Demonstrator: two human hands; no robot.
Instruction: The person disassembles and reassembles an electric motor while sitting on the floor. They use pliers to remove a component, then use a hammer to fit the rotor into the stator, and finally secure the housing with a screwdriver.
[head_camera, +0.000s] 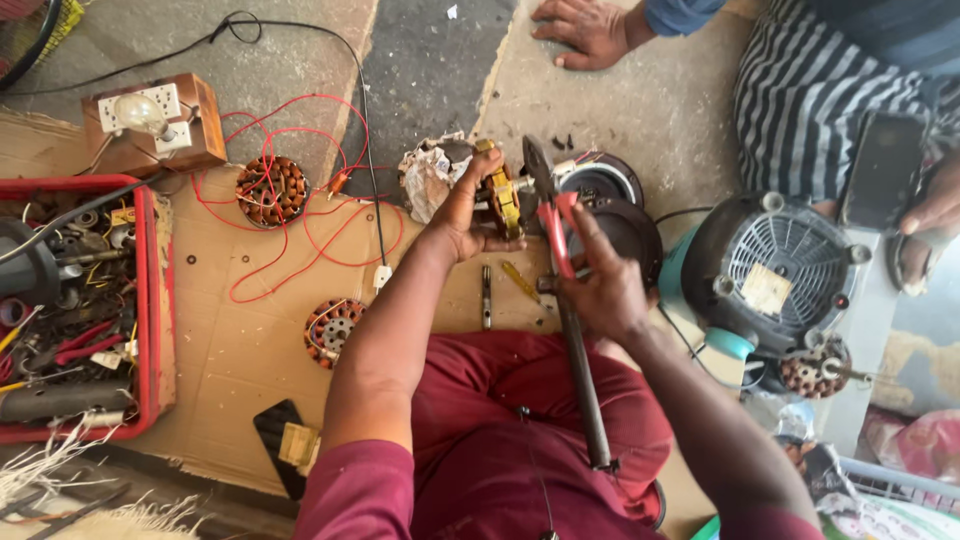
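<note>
- At the middle, the left hand (462, 215) is wrapped tight around a small motor part (497, 195); it looks heavy and hard.
- At 3 o'clock of it, the right hand (600, 290) squeezes red pliers (552, 225).
- Best held by its metal body, since its thin wires look easy to break.

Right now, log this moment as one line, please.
left hand: grips motor part | right hand: holds red-handled pliers at it | nearby: long metal rod, red tool tray

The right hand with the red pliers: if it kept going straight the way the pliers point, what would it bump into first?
The right hand points its red-handled pliers up and away. The tips seem almost at the motor part the left hand holds, so probably that, though depth is unclear.
</note>
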